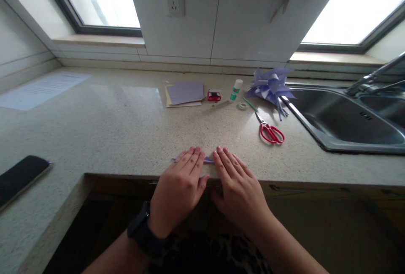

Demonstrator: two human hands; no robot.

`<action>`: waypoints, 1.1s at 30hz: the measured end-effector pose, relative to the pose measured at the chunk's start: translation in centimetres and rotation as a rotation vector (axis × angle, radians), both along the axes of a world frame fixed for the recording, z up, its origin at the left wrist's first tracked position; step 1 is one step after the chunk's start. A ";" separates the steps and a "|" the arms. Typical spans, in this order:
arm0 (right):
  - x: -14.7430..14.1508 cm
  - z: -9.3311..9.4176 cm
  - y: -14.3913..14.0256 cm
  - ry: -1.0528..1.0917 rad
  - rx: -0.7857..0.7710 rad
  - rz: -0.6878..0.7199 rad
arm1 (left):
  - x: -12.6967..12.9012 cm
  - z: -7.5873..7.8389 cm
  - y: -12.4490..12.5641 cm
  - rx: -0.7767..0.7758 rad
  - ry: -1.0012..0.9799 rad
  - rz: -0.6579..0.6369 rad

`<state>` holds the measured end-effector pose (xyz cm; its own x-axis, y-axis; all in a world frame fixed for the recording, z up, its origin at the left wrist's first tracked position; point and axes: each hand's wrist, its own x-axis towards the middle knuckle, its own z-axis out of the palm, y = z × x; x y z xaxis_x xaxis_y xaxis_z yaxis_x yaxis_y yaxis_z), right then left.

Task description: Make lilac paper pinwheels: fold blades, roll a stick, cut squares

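Observation:
Both hands lie flat, side by side, at the front edge of a speckled countertop (126,126). My left hand (182,185), with a black watch on its wrist, and my right hand (237,185) press down on a thin strip of purple paper (209,161). Only slivers of the strip show between and beside the fingers; the remainder is hidden under the hands.
Further back lie a stack of purple and cream paper (185,93), a small red object (214,95), a glue bottle (236,90), a tape roll (242,106), red scissors (270,131) and a purple paper flower (268,86). A steel sink (344,118) sits right, a dark phone (20,177) left.

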<state>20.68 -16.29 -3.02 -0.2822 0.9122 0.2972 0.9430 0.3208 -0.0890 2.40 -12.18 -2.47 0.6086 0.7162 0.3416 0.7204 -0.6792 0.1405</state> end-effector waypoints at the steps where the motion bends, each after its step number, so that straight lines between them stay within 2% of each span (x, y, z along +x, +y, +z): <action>1: 0.0 0.1 0.1 -0.001 -0.008 -0.003 | 0.1 0.1 0.1 -0.002 0.002 0.007; 10: 0.1 0.8 0.9 0.019 -0.036 0.005 | 0.5 0.7 0.6 -0.037 0.020 0.004; 17: 0.2 0.5 1.6 0.019 -0.055 -0.001 | 0.6 0.8 1.3 -0.058 0.028 -0.015; 25: 0.3 0.6 0.5 0.067 0.038 0.043 | 0.4 0.6 1.4 -0.060 0.024 -0.020; 33: 0.9 0.3 0.5 0.084 0.144 0.148 | 0.1 0.2 0.5 -0.011 0.038 -0.042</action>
